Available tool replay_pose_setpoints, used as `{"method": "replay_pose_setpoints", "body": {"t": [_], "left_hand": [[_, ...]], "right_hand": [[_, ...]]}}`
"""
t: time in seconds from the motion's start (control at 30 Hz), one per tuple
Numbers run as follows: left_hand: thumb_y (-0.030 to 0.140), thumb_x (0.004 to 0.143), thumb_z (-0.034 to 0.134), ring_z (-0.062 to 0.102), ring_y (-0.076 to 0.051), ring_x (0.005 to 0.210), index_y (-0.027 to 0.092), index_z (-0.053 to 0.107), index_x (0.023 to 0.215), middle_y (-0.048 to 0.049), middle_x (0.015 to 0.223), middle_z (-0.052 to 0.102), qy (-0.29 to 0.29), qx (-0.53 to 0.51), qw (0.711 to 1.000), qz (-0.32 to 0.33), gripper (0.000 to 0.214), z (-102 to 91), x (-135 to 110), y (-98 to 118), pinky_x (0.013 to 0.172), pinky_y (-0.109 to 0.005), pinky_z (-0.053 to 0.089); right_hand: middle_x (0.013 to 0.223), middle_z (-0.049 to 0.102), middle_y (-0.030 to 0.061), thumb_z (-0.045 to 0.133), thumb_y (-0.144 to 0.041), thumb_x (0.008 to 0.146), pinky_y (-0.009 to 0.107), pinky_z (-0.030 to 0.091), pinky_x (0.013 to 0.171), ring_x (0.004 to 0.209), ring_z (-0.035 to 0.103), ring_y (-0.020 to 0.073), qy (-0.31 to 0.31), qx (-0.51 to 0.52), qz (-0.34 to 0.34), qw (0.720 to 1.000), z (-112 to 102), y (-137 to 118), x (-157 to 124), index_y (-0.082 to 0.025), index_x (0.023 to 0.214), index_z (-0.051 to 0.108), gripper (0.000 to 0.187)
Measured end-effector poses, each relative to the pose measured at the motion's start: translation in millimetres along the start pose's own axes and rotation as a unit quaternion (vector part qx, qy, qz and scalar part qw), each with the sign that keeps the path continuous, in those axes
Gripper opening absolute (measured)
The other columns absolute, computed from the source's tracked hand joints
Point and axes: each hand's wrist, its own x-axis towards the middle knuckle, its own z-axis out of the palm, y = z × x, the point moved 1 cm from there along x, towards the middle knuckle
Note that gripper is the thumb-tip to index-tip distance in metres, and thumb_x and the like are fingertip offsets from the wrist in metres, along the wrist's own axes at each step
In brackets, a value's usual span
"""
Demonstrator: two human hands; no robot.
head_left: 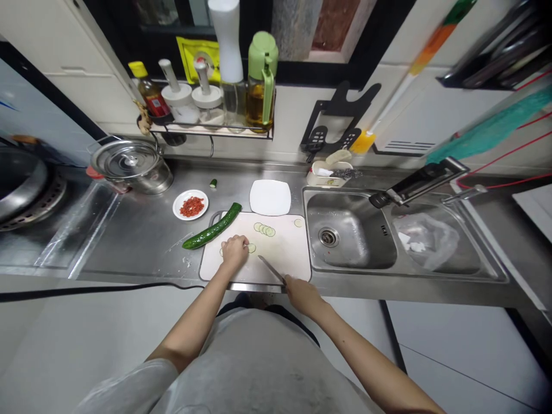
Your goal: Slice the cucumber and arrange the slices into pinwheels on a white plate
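Note:
My left hand is closed, its curled fingers pressing on cucumber slices on the pale cutting board. One cucumber slice shows at its right side and part of another at its left; what lies under the fingers is hidden. In my right hand, at the board's front edge, is a knife, its blade pointing up and left over the board. A short overlapping row of cucumber slices lies farther back. A long green cucumber rests across the board's left edge.
Behind the board is a white square plate. Left of it are a cucumber end and a plate of chopped red pieces. A steel pot stands farther left. The sink is at the right, below a seasoning rack and wall.

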Motion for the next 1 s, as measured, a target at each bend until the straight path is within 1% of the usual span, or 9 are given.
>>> {"method": "replay_pose_setpoints", "body": {"t": [0.13, 0.27, 0.37, 0.47, 0.57, 0.7, 0.83, 1.0], "left_hand": [[0.017, 0.077, 0.051, 0.059, -0.022, 0.092, 0.024, 0.062, 0.087, -0.0026, 0.092, 0.068, -0.004, -0.015, 1.000, -0.002, 0.017, 1.5, -0.2, 2.0, 0.084, -0.038, 0.031], [0.019, 0.079, 0.051, 0.060, -0.021, 0.089, 0.024, 0.063, 0.087, -0.0012, 0.087, 0.070, -0.006, -0.031, 0.999, -0.009, 0.016, 1.7, -1.1, 4.7, 0.084, -0.037, 0.031], [0.020, 0.081, 0.050, 0.061, -0.020, 0.089, 0.024, 0.064, 0.086, -0.0008, 0.087, 0.071, -0.003, -0.043, 0.999, -0.001, 0.016, -1.0, -6.6, 7.5, 0.084, -0.036, 0.031], [0.025, 0.082, 0.052, 0.061, -0.019, 0.089, 0.025, 0.066, 0.086, -0.0001, 0.088, 0.071, -0.002, -0.065, 0.998, 0.004, 0.014, -6.2, -16.6, 5.7, 0.085, -0.035, 0.031], [0.028, 0.083, 0.055, 0.062, -0.017, 0.087, 0.026, 0.066, 0.088, 0.0008, 0.089, 0.072, -0.006, -0.088, 0.996, -0.016, 0.012, -12.7, -27.0, -5.3, 0.086, -0.034, 0.032], [0.031, 0.081, 0.058, 0.062, -0.016, 0.087, 0.026, 0.066, 0.089, 0.0018, 0.088, 0.072, 0.007, -0.104, 0.992, -0.071, 0.012, -20.3, -34.6, -30.8, 0.086, -0.032, 0.033], [0.030, 0.081, 0.059, 0.062, -0.017, 0.087, 0.027, 0.066, 0.089, 0.0018, 0.086, 0.072, 0.029, -0.105, 0.988, -0.112, 0.012, -23.1, -33.8, -54.0, 0.086, -0.034, 0.033], [0.027, 0.080, 0.058, 0.062, -0.018, 0.088, 0.026, 0.066, 0.091, 0.0008, 0.089, 0.072, 0.050, -0.099, 0.985, -0.135, 0.013, -24.4, -28.8, -66.7, 0.086, -0.035, 0.032]], "right_hand": [[0.103, 0.067, 0.0139, 0.032, -0.014, 0.091, 0.030, 0.040, 0.070, 0.096, 0.064, 0.0252, 0.002, 0.000, 0.003, 1.000, 1.0, 0.0, 0.2, -0.016, 0.113, 0.052, 0.030], [0.103, 0.067, 0.0130, 0.032, -0.016, 0.092, 0.029, 0.039, 0.070, 0.096, 0.063, 0.0243, 0.004, 0.002, 0.004, 1.000, 0.4, 1.0, -0.1, -0.016, 0.113, 0.052, 0.029], [0.106, 0.067, 0.0122, 0.033, -0.019, 0.092, 0.029, 0.039, 0.070, 0.097, 0.063, 0.0244, 0.004, 0.011, -0.003, 1.000, -0.1, 3.6, 0.1, -0.017, 0.113, 0.052, 0.029], [0.105, 0.067, 0.0109, 0.034, -0.021, 0.092, 0.028, 0.038, 0.069, 0.098, 0.062, 0.0237, 0.002, 0.028, -0.006, 1.000, 0.8, 6.2, 1.3, -0.018, 0.114, 0.053, 0.030], [0.104, 0.067, 0.0098, 0.034, -0.021, 0.092, 0.028, 0.038, 0.070, 0.098, 0.062, 0.0225, 0.004, 0.040, -0.006, 0.999, 2.5, 7.8, 3.0, -0.020, 0.115, 0.053, 0.030], [0.102, 0.067, 0.0089, 0.034, -0.020, 0.092, 0.027, 0.037, 0.069, 0.096, 0.062, 0.0215, 0.009, 0.039, -0.006, 0.999, 3.7, 9.1, 5.2, -0.020, 0.112, 0.054, 0.029], [0.103, 0.067, 0.0103, 0.033, -0.021, 0.093, 0.027, 0.037, 0.070, 0.097, 0.062, 0.0221, 0.006, 0.032, -0.011, 0.999, 3.1, 9.7, 7.7, -0.019, 0.114, 0.054, 0.029], [0.104, 0.067, 0.0113, 0.033, -0.022, 0.094, 0.027, 0.036, 0.070, 0.097, 0.061, 0.0226, 0.000, 0.027, -0.014, 1.000, 1.5, 9.4, 10.4, -0.018, 0.116, 0.052, 0.030]]}}
